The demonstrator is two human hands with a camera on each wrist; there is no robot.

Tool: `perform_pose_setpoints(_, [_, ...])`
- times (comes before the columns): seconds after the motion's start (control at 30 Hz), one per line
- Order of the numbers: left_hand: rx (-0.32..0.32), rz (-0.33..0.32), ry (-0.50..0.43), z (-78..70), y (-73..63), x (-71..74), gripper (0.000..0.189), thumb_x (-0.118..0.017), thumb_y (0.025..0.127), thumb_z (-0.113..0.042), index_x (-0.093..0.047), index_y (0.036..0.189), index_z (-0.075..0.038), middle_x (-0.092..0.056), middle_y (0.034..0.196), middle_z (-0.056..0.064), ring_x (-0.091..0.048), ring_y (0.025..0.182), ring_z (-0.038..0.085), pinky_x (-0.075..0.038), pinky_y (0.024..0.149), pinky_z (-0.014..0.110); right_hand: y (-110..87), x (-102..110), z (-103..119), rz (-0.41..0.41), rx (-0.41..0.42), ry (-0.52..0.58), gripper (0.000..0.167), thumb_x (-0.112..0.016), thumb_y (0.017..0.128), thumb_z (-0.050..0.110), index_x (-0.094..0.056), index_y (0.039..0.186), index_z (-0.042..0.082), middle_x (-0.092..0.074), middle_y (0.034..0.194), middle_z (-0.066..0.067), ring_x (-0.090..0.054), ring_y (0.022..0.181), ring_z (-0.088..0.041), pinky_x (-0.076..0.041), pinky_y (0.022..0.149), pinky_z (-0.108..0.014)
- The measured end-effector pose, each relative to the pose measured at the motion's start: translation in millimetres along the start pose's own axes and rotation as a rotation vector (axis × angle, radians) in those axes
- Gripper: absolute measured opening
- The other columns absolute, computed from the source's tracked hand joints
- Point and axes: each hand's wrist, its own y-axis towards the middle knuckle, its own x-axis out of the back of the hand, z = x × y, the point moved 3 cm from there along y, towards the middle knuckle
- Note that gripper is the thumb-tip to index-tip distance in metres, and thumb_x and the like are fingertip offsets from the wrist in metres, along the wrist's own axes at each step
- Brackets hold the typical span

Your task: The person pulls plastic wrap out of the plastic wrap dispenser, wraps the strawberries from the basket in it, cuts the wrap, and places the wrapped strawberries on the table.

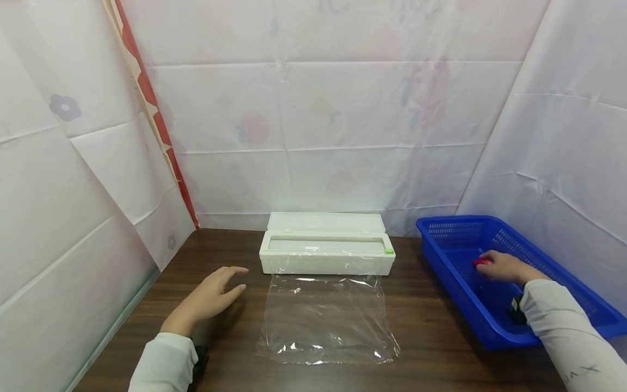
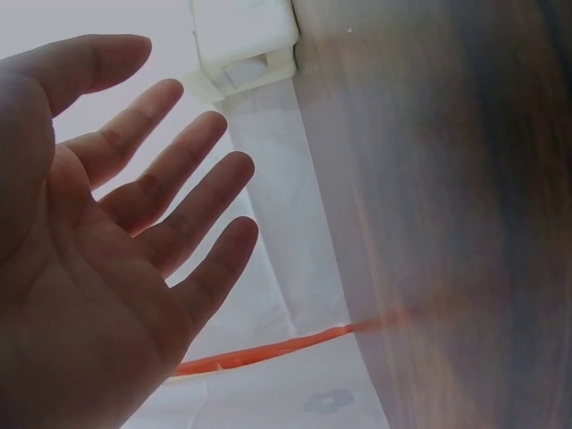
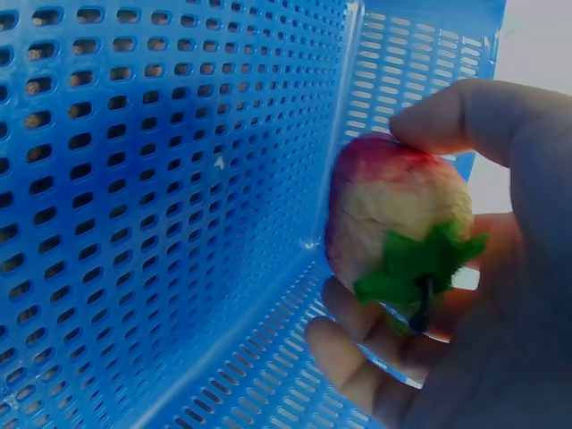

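Brown table (image 1: 421,332), right hand (image 1: 506,268) gripping red-cream, green-leaved fruit (image 3: 384,206), left hand (image 1: 210,294) relaxed

In the head view, the right hand (image 1: 507,267) partly hid the fruit (image 1: 480,262). The left wrist view cropped the box (image 2: 245,34).
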Motion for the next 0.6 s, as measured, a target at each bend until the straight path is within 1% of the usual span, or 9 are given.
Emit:
perform_pose_setpoints(0.07, [-0.002, 0.002, -0.005, -1.0, 0.1, -0.5, 0.037, -0.062, 0.100, -0.018, -0.058, 0.134, -0.001, -0.058, 0.132, 0.020, -0.053, 0.124, 0.042, -0.044, 0.098, 0.061, -1.2, 2.3, 1.0, -0.045, 0.004, -0.040, 0.052, -0.055, 0.096, 0.021, -0.047, 0.120, -0.025, -0.064, 0.092, -0.019, -0.059, 0.081, -0.028, -0.049, 0.069, -0.039])
perform_pose_setpoints(0.13, [-0.004, 0.003, -0.008, -2.0, 0.3, -0.9, 0.037, -0.062, 0.101, -0.018, -0.058, 0.134, -0.001, -0.058, 0.132, 0.019, -0.053, 0.124, 0.042, -0.044, 0.098, 0.061, -2.2, 4.1, 2.6, -0.079, 0.014, -0.053, 0.053, -0.056, 0.096, 0.022, -0.047, 0.120, -0.025, -0.064, 0.092, -0.022, -0.059, 0.080, -0.028, -0.048, 0.068, -0.039])
perform_pose_setpoints(0.33, [0.000, 0.011, -0.010, -4.6, 1.4, -1.5, 0.037, -0.062, 0.101, -0.018, -0.058, 0.134, -0.002, -0.058, 0.133, 0.018, -0.053, 0.125, 0.041, -0.044, 0.098, 0.061, -2.3, 7.8, 8.6, -0.128, 0.033, -0.046, 0.054, -0.060, 0.094, 0.020, -0.048, 0.121, -0.024, -0.064, 0.092, -0.024, -0.058, 0.078, -0.028, -0.047, 0.066, -0.038])
perform_pose_setpoints(0.43, [-0.005, 0.011, -0.016, -6.7, 2.3, -1.2, 0.037, -0.062, 0.101, -0.019, -0.059, 0.134, -0.003, -0.058, 0.132, 0.017, -0.053, 0.125, 0.041, -0.045, 0.098, 0.060, -1.1, 9.0, 12.2, -0.172, 0.043, -0.056, 0.056, -0.063, 0.091, 0.020, -0.047, 0.120, -0.025, -0.063, 0.091, -0.026, -0.059, 0.078, -0.030, -0.047, 0.065, -0.038])
perform_pose_setpoints(0.6, [-0.023, 0.029, -0.030, -10.9, 3.5, -1.9, 0.035, -0.062, 0.101, -0.019, -0.059, 0.133, -0.004, -0.059, 0.132, 0.016, -0.053, 0.125, 0.040, -0.045, 0.097, 0.059, 0.9, 9.4, 19.1, -0.237, 0.066, -0.036, 0.058, -0.067, 0.088, 0.018, -0.046, 0.116, -0.028, -0.060, 0.090, -0.028, -0.058, 0.077, -0.032, -0.046, 0.065, -0.039])
